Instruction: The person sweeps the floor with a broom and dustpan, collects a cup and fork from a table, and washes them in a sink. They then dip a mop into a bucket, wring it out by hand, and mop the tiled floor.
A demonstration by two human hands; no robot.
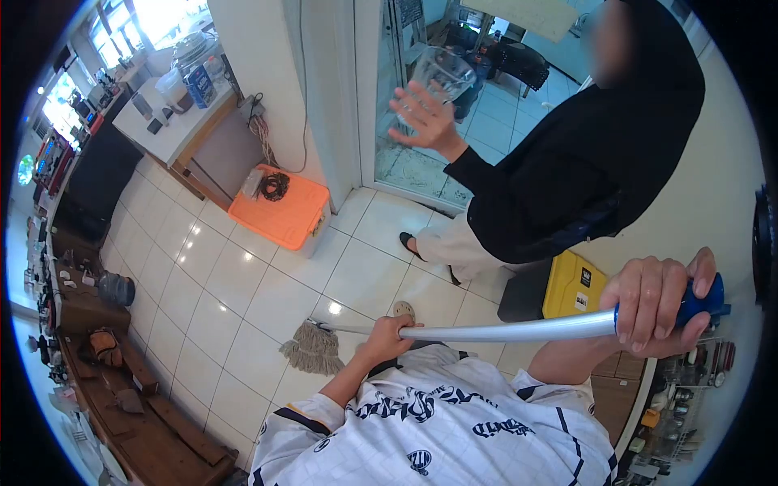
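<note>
A mop slants across the view. Its silver pole (510, 328) runs from a blue end grip (707, 298) at the right down to a grey string head (312, 348) on the tiled floor. My right hand (660, 306) is closed around the top of the pole, by the blue grip. Lower down, my left hand (386, 338) wraps the pole in front of my shirt. To the front right stands a person in black (559, 174), whose raised hand (428, 121) is beside a clear glass vessel (446, 73).
An orange-lidded box (279, 207) stands by the wall, below a white-topped table (166, 134). A black box with a yellow lid (574, 285) is near my right arm. Brown wooden furniture (146, 413) lines the left side. Behind the person is a glass door (393, 166).
</note>
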